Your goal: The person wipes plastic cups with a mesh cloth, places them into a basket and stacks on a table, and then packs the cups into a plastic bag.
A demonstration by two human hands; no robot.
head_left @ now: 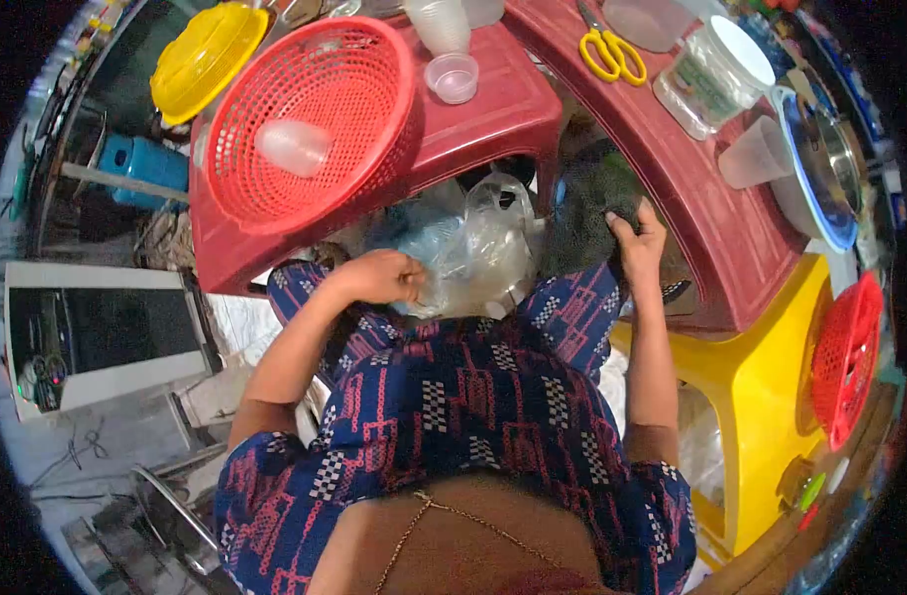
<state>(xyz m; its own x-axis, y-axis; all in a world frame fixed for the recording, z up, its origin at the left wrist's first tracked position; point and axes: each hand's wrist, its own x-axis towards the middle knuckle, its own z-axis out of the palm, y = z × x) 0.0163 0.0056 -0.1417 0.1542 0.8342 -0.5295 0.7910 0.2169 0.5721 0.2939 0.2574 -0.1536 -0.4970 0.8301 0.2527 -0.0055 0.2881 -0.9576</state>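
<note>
My left hand (379, 277) is above my lap with its fingers curled in. It is beside a clear plastic bag (498, 233) that lies crumpled between my knees; whether the fingers grip its edge or anything else is hidden. My right hand (642, 241) is by the inner edge of the right red stool, with thumb and fingers bent around something dark that I cannot make out. Ahead of my left hand, a red plastic basket (374, 139) holds a stack of clear plastic cups (293, 147).
The basket rests on a red stool (483, 114); a small clear cup (452, 77) stands beside it. On the right red stool (662, 149) are yellow-handled scissors (612, 55), a white-lidded jar (716, 74) and a plastic cup (756, 154). A yellow stool (756, 377) is at my right.
</note>
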